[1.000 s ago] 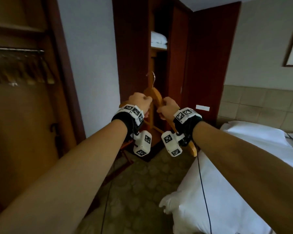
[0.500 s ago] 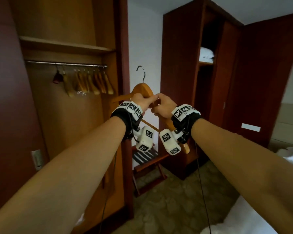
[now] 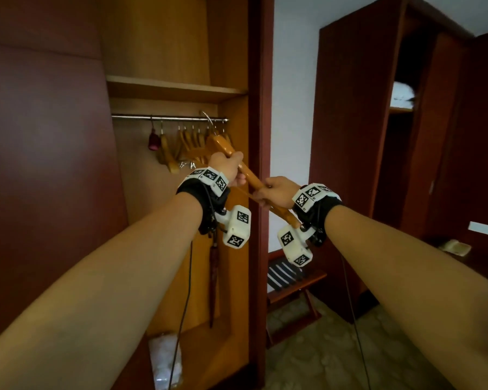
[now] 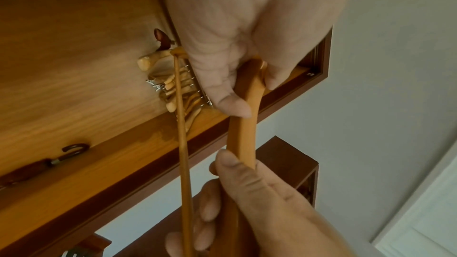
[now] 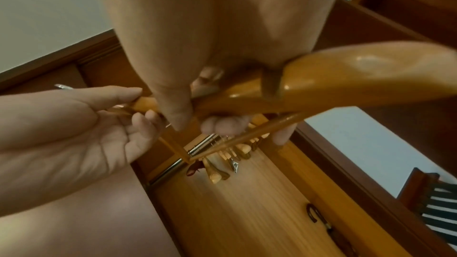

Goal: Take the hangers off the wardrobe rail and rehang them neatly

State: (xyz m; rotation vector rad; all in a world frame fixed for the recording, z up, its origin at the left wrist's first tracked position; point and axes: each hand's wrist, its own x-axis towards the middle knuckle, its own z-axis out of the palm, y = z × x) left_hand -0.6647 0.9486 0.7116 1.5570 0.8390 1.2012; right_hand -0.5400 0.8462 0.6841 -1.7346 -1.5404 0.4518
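Wooden hanger (image 3: 238,167) held just below the wardrobe rail (image 3: 169,117), hook near the rail's right end. Left hand (image 3: 226,168) grips the shoulder near the neck; right hand (image 3: 275,192) clasps the lower arm. Stiff, glossy, probably light and slippery: best held at the thick shoulder.

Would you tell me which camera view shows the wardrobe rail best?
The head view: the rail runs in full across the wardrobe, with hangers on it. The right wrist view shows a short stretch below the left hand. The left wrist view hides nearly all of it behind that hand.
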